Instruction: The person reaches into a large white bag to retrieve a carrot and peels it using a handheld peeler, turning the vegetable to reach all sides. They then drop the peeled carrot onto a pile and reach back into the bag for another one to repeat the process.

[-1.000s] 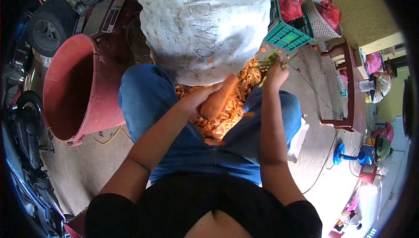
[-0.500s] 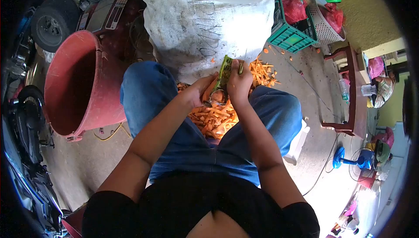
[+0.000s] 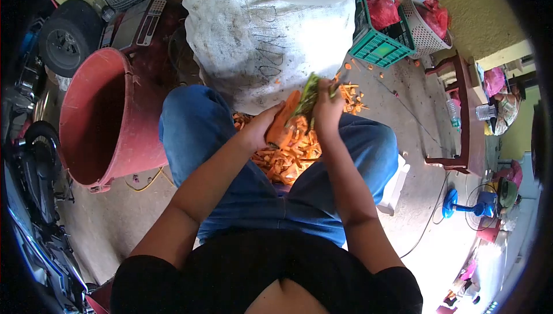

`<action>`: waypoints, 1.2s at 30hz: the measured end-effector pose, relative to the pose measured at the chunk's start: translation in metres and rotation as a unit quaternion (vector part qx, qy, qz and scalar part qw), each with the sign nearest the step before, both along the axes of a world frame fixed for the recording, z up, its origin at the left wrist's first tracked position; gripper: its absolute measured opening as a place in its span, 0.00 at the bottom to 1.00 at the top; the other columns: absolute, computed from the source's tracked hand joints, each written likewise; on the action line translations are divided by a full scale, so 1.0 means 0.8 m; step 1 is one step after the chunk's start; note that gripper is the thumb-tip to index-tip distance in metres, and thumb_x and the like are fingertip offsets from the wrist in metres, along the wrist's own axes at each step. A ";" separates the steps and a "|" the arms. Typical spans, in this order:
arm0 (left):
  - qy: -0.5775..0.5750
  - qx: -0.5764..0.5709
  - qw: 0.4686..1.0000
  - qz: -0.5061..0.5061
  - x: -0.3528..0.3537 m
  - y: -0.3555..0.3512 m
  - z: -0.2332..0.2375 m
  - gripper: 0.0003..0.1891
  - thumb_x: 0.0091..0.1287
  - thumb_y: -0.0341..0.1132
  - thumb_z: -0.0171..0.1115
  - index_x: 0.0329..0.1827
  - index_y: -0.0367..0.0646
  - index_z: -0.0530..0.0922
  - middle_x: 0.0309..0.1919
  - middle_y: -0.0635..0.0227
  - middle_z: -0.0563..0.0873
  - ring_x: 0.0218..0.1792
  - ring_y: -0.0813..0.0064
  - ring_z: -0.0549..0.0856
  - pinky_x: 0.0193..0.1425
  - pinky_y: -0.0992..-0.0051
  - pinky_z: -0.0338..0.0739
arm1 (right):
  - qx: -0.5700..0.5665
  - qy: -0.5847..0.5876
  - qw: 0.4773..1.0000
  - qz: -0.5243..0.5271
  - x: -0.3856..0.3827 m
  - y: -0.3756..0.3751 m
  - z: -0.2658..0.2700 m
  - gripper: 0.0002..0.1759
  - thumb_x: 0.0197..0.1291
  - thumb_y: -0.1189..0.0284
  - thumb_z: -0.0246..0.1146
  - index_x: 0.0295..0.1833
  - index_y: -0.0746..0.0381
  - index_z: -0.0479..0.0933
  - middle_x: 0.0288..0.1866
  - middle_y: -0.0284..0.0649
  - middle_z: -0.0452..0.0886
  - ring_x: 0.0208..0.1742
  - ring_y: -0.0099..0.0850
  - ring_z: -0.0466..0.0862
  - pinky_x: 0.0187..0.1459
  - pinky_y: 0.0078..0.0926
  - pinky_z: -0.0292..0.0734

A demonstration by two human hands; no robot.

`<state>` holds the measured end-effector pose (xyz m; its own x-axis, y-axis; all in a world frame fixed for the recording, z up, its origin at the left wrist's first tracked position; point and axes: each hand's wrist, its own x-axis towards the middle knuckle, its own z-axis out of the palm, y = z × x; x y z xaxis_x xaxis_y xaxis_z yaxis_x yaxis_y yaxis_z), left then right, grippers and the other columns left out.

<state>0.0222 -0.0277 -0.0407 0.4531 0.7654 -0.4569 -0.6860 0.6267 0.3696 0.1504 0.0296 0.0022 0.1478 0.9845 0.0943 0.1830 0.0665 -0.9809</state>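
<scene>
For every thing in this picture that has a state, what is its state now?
carrot: held in the left hand, tip pointing up
peeler: gripped in the right hand, against the carrot
peels: piled on the floor between the legs
sack: upright, bulging
tub: upright, no lid
crate: holds a red bag

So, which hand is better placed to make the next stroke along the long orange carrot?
Probably the right hand: it grips the green-handled peeler set against the long orange carrot, which the left hand holds.
</scene>
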 end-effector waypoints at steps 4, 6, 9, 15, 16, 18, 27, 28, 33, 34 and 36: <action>0.000 0.024 0.999 0.028 0.000 -0.002 0.006 0.16 0.64 0.45 0.40 0.42 0.44 0.69 0.30 0.69 0.78 0.26 0.77 0.79 0.26 0.74 0.77 | 0.161 -0.102 0.977 0.091 -0.027 -0.032 0.006 0.09 0.54 0.71 0.52 0.31 0.67 0.71 0.22 0.51 0.73 0.23 0.43 0.74 0.26 0.29 0.68; 0.002 -0.027 0.996 0.083 0.003 -0.005 0.012 0.17 0.63 0.44 0.42 0.44 0.39 0.69 0.33 0.65 0.78 0.29 0.73 0.79 0.31 0.72 0.78 | 0.101 -0.135 0.984 0.064 -0.030 -0.030 0.007 0.07 0.53 0.73 0.52 0.31 0.67 0.71 0.20 0.51 0.73 0.21 0.45 0.74 0.24 0.31 0.68; 0.107 0.023 0.993 -0.051 -0.004 -0.003 0.014 0.17 0.64 0.43 0.41 0.44 0.38 0.69 0.32 0.64 0.78 0.30 0.74 0.78 0.34 0.71 0.76 | 0.125 -0.191 0.973 -0.021 -0.008 0.007 -0.019 0.10 0.55 0.71 0.51 0.31 0.69 0.71 0.22 0.49 0.74 0.24 0.37 0.75 0.29 0.28 0.68; 0.110 0.048 0.981 -0.153 -0.003 -0.024 0.048 0.20 0.63 0.48 0.42 0.43 0.37 0.68 0.29 0.63 0.77 0.28 0.73 0.79 0.31 0.74 0.76 | 0.050 -0.150 0.963 -0.218 0.088 0.094 -0.037 0.14 0.55 0.67 0.52 0.28 0.69 0.74 0.19 0.42 0.75 0.19 0.28 0.73 0.22 0.28 0.67; 0.034 0.066 0.988 -0.136 -0.004 -0.021 0.050 0.21 0.62 0.48 0.42 0.44 0.36 0.67 0.28 0.63 0.77 0.28 0.73 0.79 0.31 0.74 0.76 | 0.022 -0.111 0.967 -0.227 0.088 0.090 -0.027 0.14 0.55 0.68 0.53 0.29 0.69 0.73 0.19 0.40 0.75 0.19 0.26 0.72 0.21 0.27 0.66; 0.082 0.021 0.995 -0.061 0.002 -0.010 0.033 0.22 0.62 0.49 0.43 0.45 0.37 0.66 0.28 0.64 0.77 0.27 0.72 0.79 0.29 0.69 0.77 | 0.054 -0.006 0.987 -0.148 0.064 0.071 -0.028 0.15 0.56 0.66 0.52 0.29 0.70 0.71 0.21 0.41 0.75 0.22 0.27 0.70 0.25 0.27 0.64; -0.071 0.020 0.997 0.031 -0.004 -0.001 -0.001 0.19 0.64 0.45 0.40 0.46 0.39 0.68 0.37 0.63 0.78 0.36 0.72 0.79 0.40 0.71 0.76 | 0.078 -0.078 0.991 0.076 -0.031 -0.032 0.006 0.14 0.57 0.66 0.51 0.32 0.69 0.70 0.20 0.49 0.72 0.23 0.37 0.73 0.28 0.29 0.67; -0.038 0.010 0.999 0.022 -0.005 -0.001 0.001 0.19 0.64 0.46 0.40 0.46 0.38 0.69 0.36 0.63 0.78 0.36 0.72 0.79 0.40 0.71 0.76 | 0.056 -0.091 0.992 0.063 -0.028 -0.028 0.007 0.13 0.57 0.67 0.51 0.32 0.69 0.70 0.21 0.46 0.73 0.23 0.32 0.73 0.27 0.27 0.67; 0.138 0.027 0.982 -0.122 0.006 -0.021 0.040 0.20 0.63 0.47 0.41 0.45 0.38 0.69 0.33 0.62 0.78 0.31 0.72 0.79 0.36 0.73 0.76 | 0.057 -0.177 0.964 -0.190 0.035 0.060 -0.005 0.17 0.57 0.65 0.49 0.27 0.69 0.72 0.13 0.48 0.72 0.15 0.39 0.71 0.21 0.34 0.65; 0.146 0.047 0.977 -0.145 0.012 -0.030 0.044 0.21 0.63 0.48 0.41 0.44 0.37 0.69 0.31 0.61 0.78 0.29 0.73 0.80 0.34 0.73 0.76 | 0.105 -0.189 0.945 -0.245 0.070 0.093 -0.041 0.17 0.57 0.65 0.49 0.27 0.69 0.72 0.15 0.46 0.73 0.14 0.35 0.69 0.20 0.33 0.64; 0.175 0.005 0.976 -0.128 0.015 -0.028 0.045 0.22 0.63 0.49 0.41 0.43 0.36 0.69 0.29 0.61 0.78 0.26 0.73 0.80 0.30 0.75 0.76 | 0.028 -0.050 0.973 -0.221 0.089 0.100 -0.036 0.17 0.57 0.66 0.50 0.29 0.70 0.72 0.16 0.45 0.73 0.16 0.30 0.68 0.20 0.30 0.64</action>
